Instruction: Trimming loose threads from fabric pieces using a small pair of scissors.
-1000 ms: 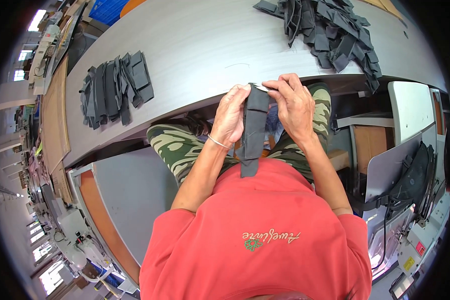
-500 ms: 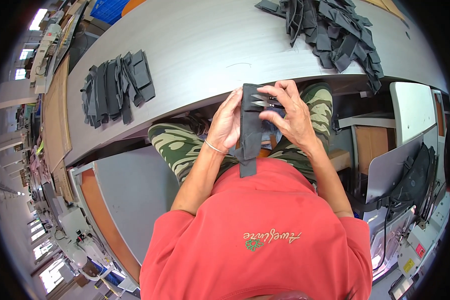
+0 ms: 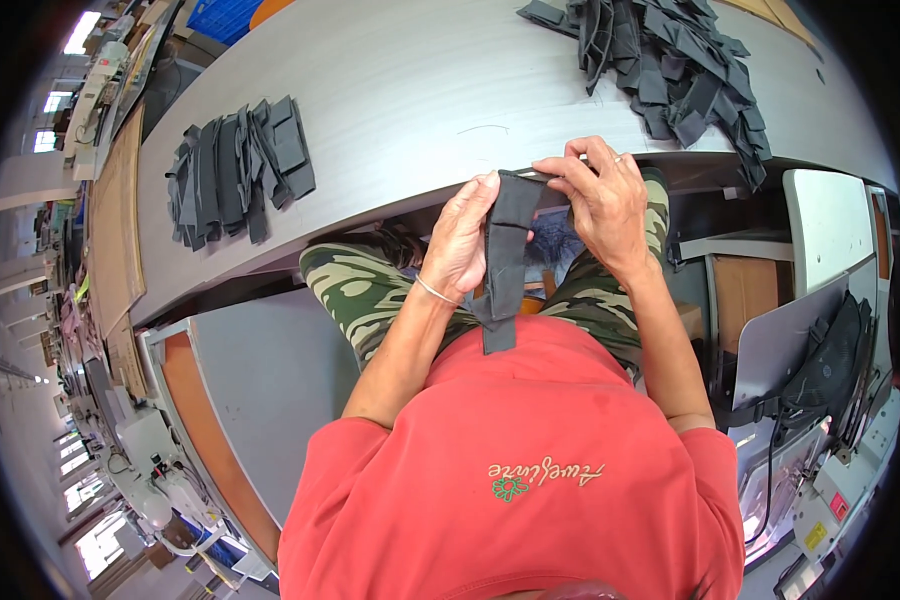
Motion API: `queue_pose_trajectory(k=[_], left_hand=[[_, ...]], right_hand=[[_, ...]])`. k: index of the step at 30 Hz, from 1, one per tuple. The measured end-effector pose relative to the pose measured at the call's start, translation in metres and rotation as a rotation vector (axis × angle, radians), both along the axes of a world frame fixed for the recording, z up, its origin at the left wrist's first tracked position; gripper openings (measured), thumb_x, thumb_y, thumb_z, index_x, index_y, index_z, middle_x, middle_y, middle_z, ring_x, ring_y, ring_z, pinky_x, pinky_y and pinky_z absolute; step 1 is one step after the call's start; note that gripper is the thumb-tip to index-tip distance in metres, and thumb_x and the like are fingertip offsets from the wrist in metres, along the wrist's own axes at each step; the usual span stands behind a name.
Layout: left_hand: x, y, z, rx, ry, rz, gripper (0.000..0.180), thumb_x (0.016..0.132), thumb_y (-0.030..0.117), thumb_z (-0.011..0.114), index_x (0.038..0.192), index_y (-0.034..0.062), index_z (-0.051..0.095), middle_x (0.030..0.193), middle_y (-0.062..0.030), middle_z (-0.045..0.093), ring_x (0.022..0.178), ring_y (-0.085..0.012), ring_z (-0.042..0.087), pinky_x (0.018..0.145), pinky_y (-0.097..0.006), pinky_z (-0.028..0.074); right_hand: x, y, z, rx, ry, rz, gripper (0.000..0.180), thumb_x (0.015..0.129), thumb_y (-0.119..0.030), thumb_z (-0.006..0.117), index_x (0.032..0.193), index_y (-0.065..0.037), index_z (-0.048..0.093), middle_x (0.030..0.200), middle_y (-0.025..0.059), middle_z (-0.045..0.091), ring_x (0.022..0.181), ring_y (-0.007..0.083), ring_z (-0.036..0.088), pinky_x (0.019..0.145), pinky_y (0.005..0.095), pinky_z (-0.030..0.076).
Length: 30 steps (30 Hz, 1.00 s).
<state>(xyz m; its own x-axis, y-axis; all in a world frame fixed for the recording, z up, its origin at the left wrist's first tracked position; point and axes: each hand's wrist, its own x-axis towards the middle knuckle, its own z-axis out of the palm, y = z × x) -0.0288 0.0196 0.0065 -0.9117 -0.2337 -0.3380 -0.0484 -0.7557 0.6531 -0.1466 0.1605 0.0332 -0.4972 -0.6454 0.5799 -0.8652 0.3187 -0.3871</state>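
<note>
A dark grey fabric strip (image 3: pixel 507 255) hangs over my lap, folded layers at its top and its lower end against the red shirt. My left hand (image 3: pixel 460 235) grips the strip along its left edge, thumb near the top. At the strip's upper right corner, my right hand (image 3: pixel 610 215) has its thumb and forefinger pinched on a dark bit of it. The other fingers of that hand are curled, and no thread snips show now; the palm is hidden.
The grey table (image 3: pixel 400 100) lies ahead. A small row of dark strips (image 3: pixel 238 170) rests at its left, a larger heap of strips (image 3: pixel 680 75) at the far right. A white board (image 3: pixel 827 225) and a black bag (image 3: pixel 830 350) stand to my right.
My right hand has moved up and slightly right, its fingers closing on the strip's top corner. The snips seen in it before are out of sight. The strip tilts a little.
</note>
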Motion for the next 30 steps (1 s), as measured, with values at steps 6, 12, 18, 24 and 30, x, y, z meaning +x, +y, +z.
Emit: queue_pose_trajectory(k=[6, 12, 18, 24, 30], left_hand=[[-0.001, 0.0, 0.0, -0.003, -0.021, -0.006, 0.029, 0.098, 0.028, 0.048, 0.112, 0.0027, 0.053, 0.101, -0.0109, 0.062, 0.084, -0.0224, 0.064, 0.07, -0.037, 0.057], [-0.002, 0.001, 0.002, -0.026, -0.031, -0.021, 0.031, 0.098, 0.028, 0.047, 0.113, 0.0018, 0.053, 0.104, -0.0115, 0.062, 0.084, -0.022, 0.064, 0.071, -0.037, 0.057], [-0.001, 0.001, 0.003, -0.027, -0.034, -0.034, 0.032, 0.098, 0.028, 0.047, 0.115, 0.0008, 0.052, 0.105, -0.0122, 0.062, 0.084, -0.0217, 0.064, 0.071, -0.036, 0.057], [0.0, 0.002, -0.004, -0.023, -0.016, -0.062, 0.032, 0.098, 0.027, 0.047, 0.115, 0.001, 0.052, 0.104, -0.0122, 0.062, 0.084, -0.021, 0.064, 0.071, -0.037, 0.057], [-0.003, -0.001, 0.004, 0.102, -0.044, 0.019, 0.029, 0.098, 0.026, 0.047, 0.114, 0.0018, 0.053, 0.101, -0.0109, 0.063, 0.086, -0.02, 0.064, 0.074, -0.036, 0.057]], right_hand=[[-0.004, -0.001, 0.004, 0.004, 0.057, 0.062, 0.017, 0.076, -0.016, 0.067, 0.092, -0.021, 0.068, 0.085, -0.0021, 0.053, 0.073, 0.0152, 0.055, 0.061, 0.0322, 0.032], [-0.006, -0.002, 0.004, 0.012, 0.039, 0.082, 0.018, 0.075, -0.015, 0.067, 0.092, -0.022, 0.068, 0.085, -0.0025, 0.053, 0.074, 0.0143, 0.055, 0.061, 0.0317, 0.032], [-0.009, -0.002, 0.002, -0.002, 0.038, 0.114, 0.018, 0.075, -0.013, 0.067, 0.09, -0.021, 0.069, 0.086, -0.0028, 0.054, 0.074, 0.0143, 0.055, 0.062, 0.0322, 0.032], [-0.008, 0.0, -0.007, -0.044, -0.265, 0.164, 0.018, 0.075, -0.009, 0.067, 0.092, -0.016, 0.069, 0.086, 0.0004, 0.055, 0.081, 0.0184, 0.058, 0.066, 0.0325, 0.038], [0.012, 0.001, -0.005, -0.009, -0.404, 0.177, 0.058, 0.063, -0.018, 0.079, 0.117, -0.016, 0.057, 0.108, 0.0082, 0.047, 0.09, 0.026, 0.056, 0.076, 0.0366, 0.047]])
